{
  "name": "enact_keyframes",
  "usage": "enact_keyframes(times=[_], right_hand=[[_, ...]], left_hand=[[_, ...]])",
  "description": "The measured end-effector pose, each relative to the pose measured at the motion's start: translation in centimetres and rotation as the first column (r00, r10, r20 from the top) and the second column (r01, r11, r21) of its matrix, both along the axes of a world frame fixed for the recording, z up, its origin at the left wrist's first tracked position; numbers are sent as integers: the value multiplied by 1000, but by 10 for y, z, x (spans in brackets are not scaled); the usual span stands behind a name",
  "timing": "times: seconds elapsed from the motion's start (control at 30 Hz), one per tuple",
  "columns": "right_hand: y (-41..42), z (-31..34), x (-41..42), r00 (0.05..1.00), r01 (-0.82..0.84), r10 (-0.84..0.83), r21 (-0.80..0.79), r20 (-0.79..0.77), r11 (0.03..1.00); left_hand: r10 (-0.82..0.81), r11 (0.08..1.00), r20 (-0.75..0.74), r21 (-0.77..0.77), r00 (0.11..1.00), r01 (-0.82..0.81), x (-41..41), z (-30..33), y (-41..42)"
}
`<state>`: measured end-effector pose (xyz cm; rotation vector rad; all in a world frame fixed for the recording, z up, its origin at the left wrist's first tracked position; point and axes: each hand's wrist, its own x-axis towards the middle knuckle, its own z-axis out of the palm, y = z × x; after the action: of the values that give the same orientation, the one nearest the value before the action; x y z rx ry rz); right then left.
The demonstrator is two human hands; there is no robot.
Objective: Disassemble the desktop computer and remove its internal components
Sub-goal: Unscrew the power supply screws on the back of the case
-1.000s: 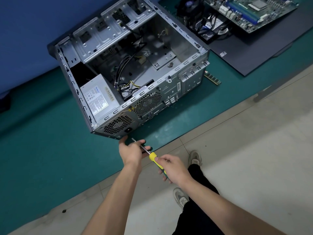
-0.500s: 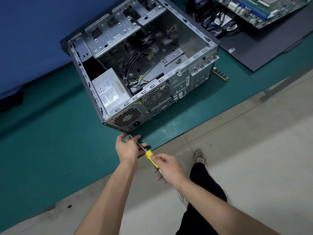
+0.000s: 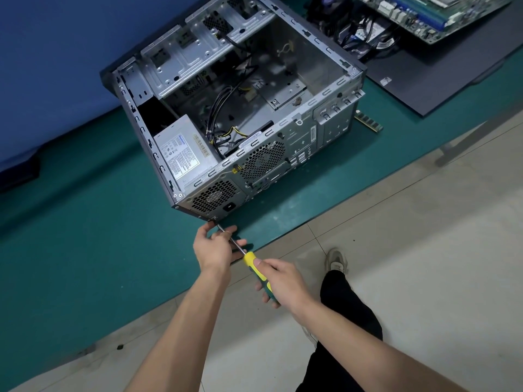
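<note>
Inside the open case point(image 3: 325, 66) sits the power supply point(image 3: 184, 154); both hands' fingers grip the screwdriver point(image 3: 254, 267).

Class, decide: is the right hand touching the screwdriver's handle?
Touching. The head view shows the right hand curled round the screwdriver handle, thumb on the yellow part.

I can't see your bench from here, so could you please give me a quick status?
Right hand grips yellow-and-green screwdriver; left hand steadies its shaft. Tip at lower rear corner of open grey metal computer case. Nothing in the way.
</note>
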<state>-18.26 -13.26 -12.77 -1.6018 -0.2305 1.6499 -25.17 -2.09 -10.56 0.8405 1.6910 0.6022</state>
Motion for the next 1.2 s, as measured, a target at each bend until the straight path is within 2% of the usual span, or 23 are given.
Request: enact_keyframes(times=[0.33,0.47,0.6,0.67,0.73,0.83,0.97,1.07,1.2], right_hand=[[0,-3,2,999,21,-22,-16,-43,1000],[3,-2,11,967,27,-48,-87,-251,996],[4,-7,16,858,-28,-40,-125,-512,992],[3,-10,14,819,-21,-54,-124,-571,992],[2,-12,9,827,-1,-70,-126,-558,992],[2,-13,3,908,35,-79,-113,-411,993],[1,-11,0,951,91,-114,-90,-289,992],[2,-11,0,986,98,-106,-64,-127,993],[1,-10,-2,978,111,-123,-79,-169,991]], left_hand=[[-3,1000,-5,6,1000,3,1,-1,0],[6,1000,6,1,1000,-6,1,-1,1],[3,1000,-10,5,1000,-3,1,-2,2],[-6,1000,-22,-1,1000,6,0,-2,3],[-15,1000,-40,-16,999,14,-1,-3,5],[-20,999,-59,-43,998,18,-1,-4,7],[-20,998,-69,-64,997,16,1,-5,10],[-21,997,-79,-74,997,15,2,-5,13],[-44,996,-97,-84,994,36,0,-4,15]])
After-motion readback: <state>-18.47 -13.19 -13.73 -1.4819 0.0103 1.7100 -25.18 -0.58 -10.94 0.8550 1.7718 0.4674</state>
